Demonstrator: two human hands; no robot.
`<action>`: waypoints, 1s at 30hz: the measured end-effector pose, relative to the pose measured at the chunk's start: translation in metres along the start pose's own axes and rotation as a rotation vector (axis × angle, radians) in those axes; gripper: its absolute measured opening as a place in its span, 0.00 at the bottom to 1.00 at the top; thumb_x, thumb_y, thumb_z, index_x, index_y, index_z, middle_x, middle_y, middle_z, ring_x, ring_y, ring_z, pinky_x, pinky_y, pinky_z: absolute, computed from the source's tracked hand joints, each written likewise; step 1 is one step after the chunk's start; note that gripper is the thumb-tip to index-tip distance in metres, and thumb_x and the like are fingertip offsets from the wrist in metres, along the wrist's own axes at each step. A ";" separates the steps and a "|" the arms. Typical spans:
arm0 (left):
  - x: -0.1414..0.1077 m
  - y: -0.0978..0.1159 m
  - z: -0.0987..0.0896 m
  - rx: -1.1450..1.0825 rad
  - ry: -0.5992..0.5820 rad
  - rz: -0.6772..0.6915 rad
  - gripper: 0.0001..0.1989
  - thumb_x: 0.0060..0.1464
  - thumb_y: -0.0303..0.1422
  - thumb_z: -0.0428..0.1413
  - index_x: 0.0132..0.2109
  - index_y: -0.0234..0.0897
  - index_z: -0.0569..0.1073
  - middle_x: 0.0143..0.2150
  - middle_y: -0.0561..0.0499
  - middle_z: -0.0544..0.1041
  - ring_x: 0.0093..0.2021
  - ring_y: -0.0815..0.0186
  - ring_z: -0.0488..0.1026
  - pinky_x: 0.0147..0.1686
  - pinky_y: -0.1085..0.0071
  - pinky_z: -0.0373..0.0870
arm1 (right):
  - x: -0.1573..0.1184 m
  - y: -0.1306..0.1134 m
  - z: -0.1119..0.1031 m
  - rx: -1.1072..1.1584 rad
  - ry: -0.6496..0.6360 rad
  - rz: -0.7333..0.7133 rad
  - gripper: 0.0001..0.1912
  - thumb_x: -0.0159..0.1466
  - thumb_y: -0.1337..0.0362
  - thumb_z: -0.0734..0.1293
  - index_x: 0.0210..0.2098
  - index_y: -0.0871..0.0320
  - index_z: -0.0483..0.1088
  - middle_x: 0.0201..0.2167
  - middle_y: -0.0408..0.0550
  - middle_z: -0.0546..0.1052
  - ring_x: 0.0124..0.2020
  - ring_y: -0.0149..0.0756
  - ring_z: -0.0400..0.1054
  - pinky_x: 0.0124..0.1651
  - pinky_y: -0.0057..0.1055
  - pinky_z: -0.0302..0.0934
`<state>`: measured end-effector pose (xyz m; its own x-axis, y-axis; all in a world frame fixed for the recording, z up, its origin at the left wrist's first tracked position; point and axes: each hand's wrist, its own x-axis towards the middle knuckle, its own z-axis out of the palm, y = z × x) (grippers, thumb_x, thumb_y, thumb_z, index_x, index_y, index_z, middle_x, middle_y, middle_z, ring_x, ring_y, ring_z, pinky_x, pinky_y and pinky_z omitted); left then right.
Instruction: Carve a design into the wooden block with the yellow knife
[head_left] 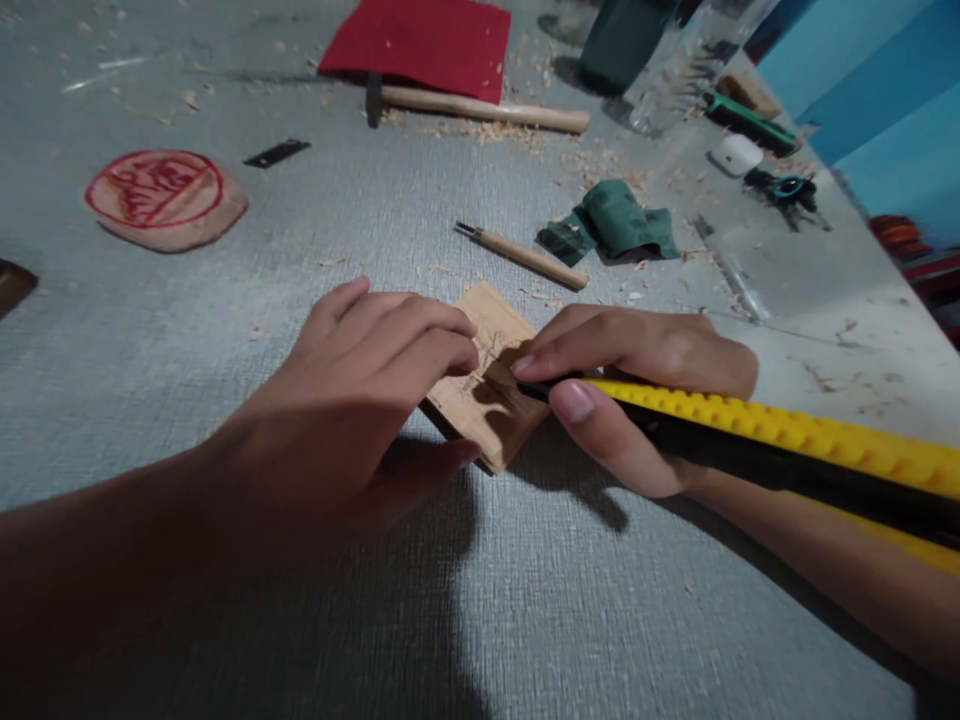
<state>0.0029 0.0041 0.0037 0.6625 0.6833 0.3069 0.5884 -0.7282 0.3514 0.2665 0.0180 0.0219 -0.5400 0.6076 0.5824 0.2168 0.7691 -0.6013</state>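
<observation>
A small wooden block [499,420] with thin dark lines drawn on its top lies on the grey table [360,640]. My left hand [367,370] grips the block's left side, fingertips on its top and thumb at the near edge. Held between the thumb and fingers of my right hand [637,365] is a yellow and black utility knife [750,425]. The knife's front end is over the right part of the block; shadow and fingers make the blade tip hard to see. A wooden-handled carving tool [529,260] lies just beyond the block.
Farther off are green sandpaper [619,220], a hammer [480,107], red sheet [427,45], flat black blade [277,153], and round wood piece with red markings [165,200]. At right lie a white case [735,155], keys [787,190] and a clear tube [731,270]. Shavings are scattered around.
</observation>
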 end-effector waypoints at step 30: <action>0.000 -0.001 0.001 0.012 0.005 -0.001 0.15 0.71 0.44 0.55 0.59 0.47 0.67 0.66 0.45 0.77 0.66 0.45 0.76 0.69 0.37 0.64 | 0.000 0.005 0.002 0.074 0.031 0.010 0.05 0.71 0.70 0.72 0.44 0.57 0.81 0.33 0.48 0.85 0.36 0.36 0.83 0.36 0.29 0.75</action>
<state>0.0026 0.0043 0.0023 0.6595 0.6846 0.3104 0.5948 -0.7278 0.3415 0.2657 0.0214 0.0174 -0.5121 0.6223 0.5920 0.1611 0.7466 -0.6455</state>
